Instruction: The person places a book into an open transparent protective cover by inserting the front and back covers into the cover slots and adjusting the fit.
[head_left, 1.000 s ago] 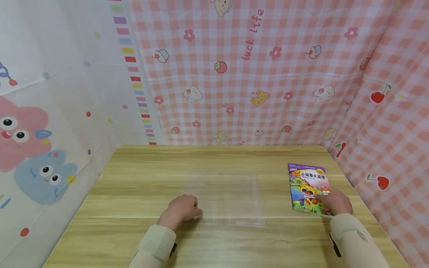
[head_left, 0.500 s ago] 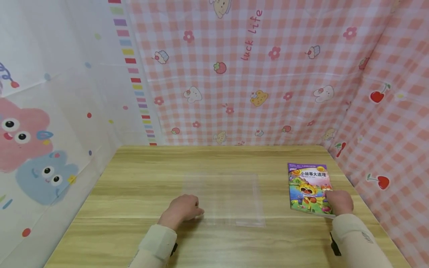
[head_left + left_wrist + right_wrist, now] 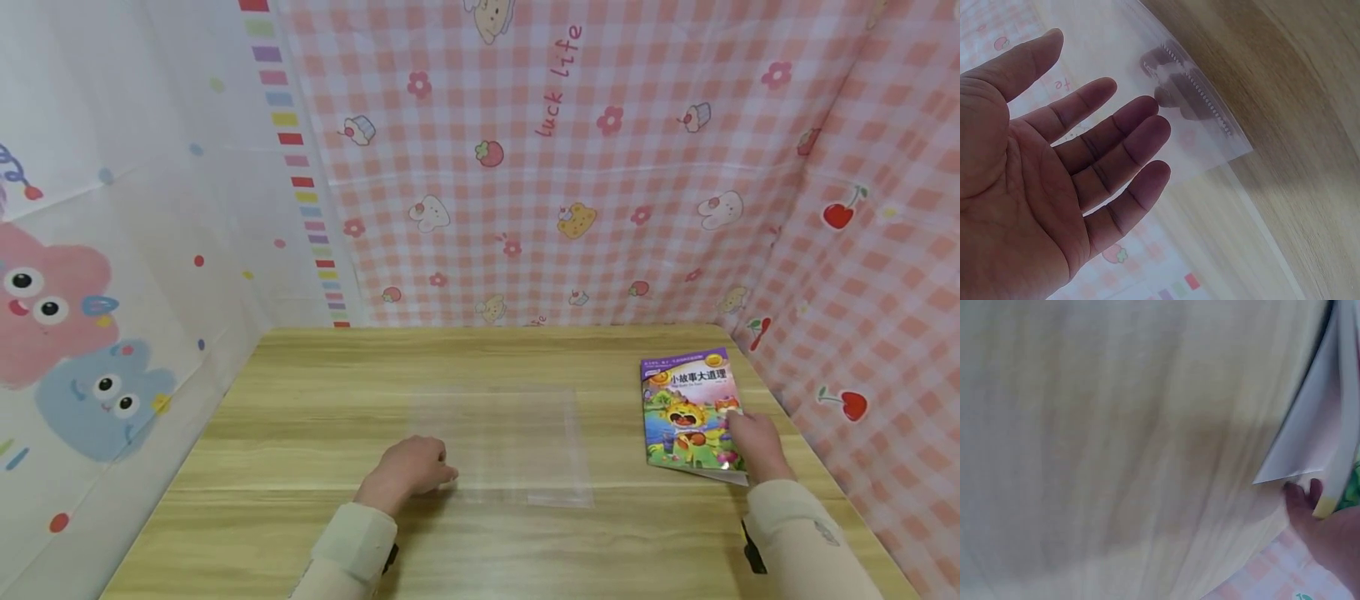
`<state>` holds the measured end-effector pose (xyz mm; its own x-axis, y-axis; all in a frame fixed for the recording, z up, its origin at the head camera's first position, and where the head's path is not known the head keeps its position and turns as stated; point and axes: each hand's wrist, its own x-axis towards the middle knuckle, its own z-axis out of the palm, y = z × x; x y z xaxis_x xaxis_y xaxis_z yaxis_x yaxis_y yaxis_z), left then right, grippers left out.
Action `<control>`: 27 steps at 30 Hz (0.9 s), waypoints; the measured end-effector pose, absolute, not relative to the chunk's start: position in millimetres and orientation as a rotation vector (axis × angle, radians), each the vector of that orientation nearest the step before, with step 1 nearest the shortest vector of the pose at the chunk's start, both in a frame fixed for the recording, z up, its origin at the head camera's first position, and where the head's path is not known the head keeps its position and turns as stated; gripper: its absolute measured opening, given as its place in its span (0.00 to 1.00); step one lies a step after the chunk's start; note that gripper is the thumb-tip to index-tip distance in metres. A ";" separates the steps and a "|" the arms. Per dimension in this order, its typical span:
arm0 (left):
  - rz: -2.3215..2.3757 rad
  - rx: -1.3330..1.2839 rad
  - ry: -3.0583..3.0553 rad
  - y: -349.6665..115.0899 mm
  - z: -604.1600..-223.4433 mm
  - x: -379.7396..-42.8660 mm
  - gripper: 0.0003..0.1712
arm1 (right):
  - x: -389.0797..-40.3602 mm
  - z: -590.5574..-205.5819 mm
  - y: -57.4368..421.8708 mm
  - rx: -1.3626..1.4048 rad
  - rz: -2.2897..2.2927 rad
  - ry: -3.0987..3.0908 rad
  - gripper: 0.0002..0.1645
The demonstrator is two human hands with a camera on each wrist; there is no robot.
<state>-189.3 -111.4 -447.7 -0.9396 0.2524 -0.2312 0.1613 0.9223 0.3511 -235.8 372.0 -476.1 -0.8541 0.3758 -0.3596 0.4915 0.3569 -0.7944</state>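
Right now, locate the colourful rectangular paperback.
In the head view, the colourful rectangular paperback is on the right, gripped by the right hand, right of the clear plastic sheet.

Wood-grain worktop (image 3: 480,550). Pink gingham cloth (image 3: 465,100), lettered "luck life", hangs behind far edge, more along right edge. White cartoon-print cloth (image 3: 165,233) beyond left edge.
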 end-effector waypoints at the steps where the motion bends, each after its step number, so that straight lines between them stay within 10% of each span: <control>1: 0.479 0.309 2.809 -111.3 -447.8 -189.3 0.14 | -235.6 -477.7 372.7 0.773 -1.535 2.508 0.42; 27: 0.536 0.313 2.806 -116.5 -451.0 -190.3 0.19 | -234.3 -477.9 362.6 0.705 -1.653 2.748 0.32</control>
